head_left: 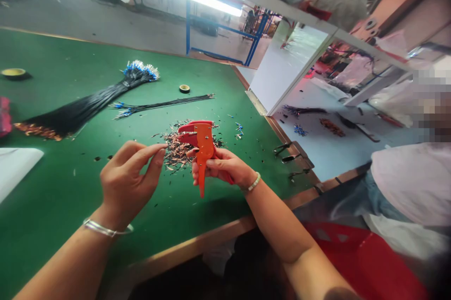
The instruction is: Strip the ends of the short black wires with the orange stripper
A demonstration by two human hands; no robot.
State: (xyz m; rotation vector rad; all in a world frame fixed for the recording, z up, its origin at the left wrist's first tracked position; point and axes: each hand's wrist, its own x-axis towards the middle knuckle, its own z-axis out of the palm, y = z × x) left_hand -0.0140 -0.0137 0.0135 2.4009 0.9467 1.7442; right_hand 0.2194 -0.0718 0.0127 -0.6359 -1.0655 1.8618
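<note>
Your right hand [225, 165], at the centre of the frame, has its fingers wrapped around an orange wire stripper [205, 144], seen against a pile of scraps [175, 155] on the green desk [66, 187]. Just left of it, your left hand [128, 173] has fingers pinched together on a thin dark wire [166, 144], mostly hidden; a bundle of black wires [93, 99] lies upper left.

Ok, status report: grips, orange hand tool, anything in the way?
Right grip closed around orange-and-red plier-shaped hand tool. Left grip pinched beside it, contents unclear. Possible clutter: copper-and-black wire scraps heaped on green tabletop behind tool.
</note>
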